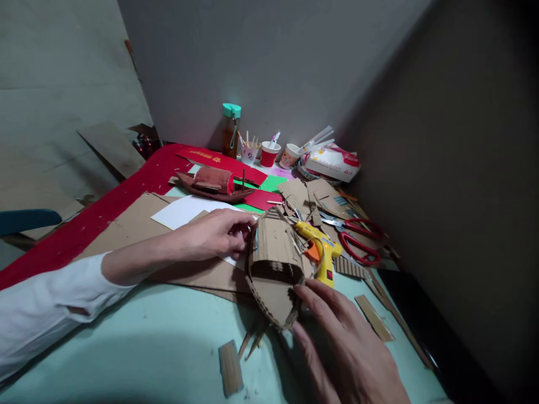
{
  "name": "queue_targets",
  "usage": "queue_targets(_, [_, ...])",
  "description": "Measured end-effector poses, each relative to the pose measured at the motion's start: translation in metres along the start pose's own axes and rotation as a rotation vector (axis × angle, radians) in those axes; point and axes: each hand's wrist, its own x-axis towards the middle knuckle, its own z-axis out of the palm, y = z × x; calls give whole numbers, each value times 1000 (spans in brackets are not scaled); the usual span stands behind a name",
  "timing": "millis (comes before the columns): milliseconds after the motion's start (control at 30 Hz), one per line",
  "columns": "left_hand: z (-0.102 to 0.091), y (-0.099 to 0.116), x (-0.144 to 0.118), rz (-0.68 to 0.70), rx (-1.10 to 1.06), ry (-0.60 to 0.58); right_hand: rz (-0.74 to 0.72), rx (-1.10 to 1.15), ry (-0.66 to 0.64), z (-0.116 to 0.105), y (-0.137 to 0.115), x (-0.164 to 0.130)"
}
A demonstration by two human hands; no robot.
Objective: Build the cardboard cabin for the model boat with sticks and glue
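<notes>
A cardboard boat model (275, 264) was steadied on the tabletop (138, 342) between two bare hands. The left hand (214, 233), reaching in from a white sleeve (46, 306), was curled at the model's far-left edge, its fingers (240, 235) bent close together and pressed against the corrugated cabin wall; whether anything was pinched between them could not be told. The right hand (349, 348) was held loosely open, its fingers (314, 297) spread and extended, their tips touching the hull's near-right side without closing around it.

Just beyond the right fingers, a yellow glue gun (322, 249) was seen lying against the model's right flank, with red-handled scissors (357, 238) farther out on the same side. Beneath the left fingers, a white sheet (185, 210) was laid over a large brown cardboard sheet (135, 224). Below the model, nearer than either set of fingers, a small cardboard strip (231, 367) was left on the pale surface, and another strip (374, 317) lay just right of the right fingers. Well beyond the left fingers, a finished dark-red boat model (213, 185) was displayed on a red cloth (105, 207), backed by a teal-capped bottle (231, 129) and paper cups (269, 152).
</notes>
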Motion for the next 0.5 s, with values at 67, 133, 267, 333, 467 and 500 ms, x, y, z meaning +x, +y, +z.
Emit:
queue_targets(67, [1,2,-9,-23,-7,33,-6,52,-25,-6,5,1])
queue_targets(133, [1,6,-18,-49,-10,56,-3,94,-36,-10,11,6])
queue_targets(267, [7,9,-37,-87,34,129,15,138,-30,-12,25,20])
queue_targets(333, [12,9,-44,-107,49,187,22,151,-22,-9,30,27])
queue_targets(467, [21,7,-47,-133,68,294,-12,138,39,2,35,29])
queue_targets(500, [22,6,-46,-127,82,311,-17,129,55,3,36,27])
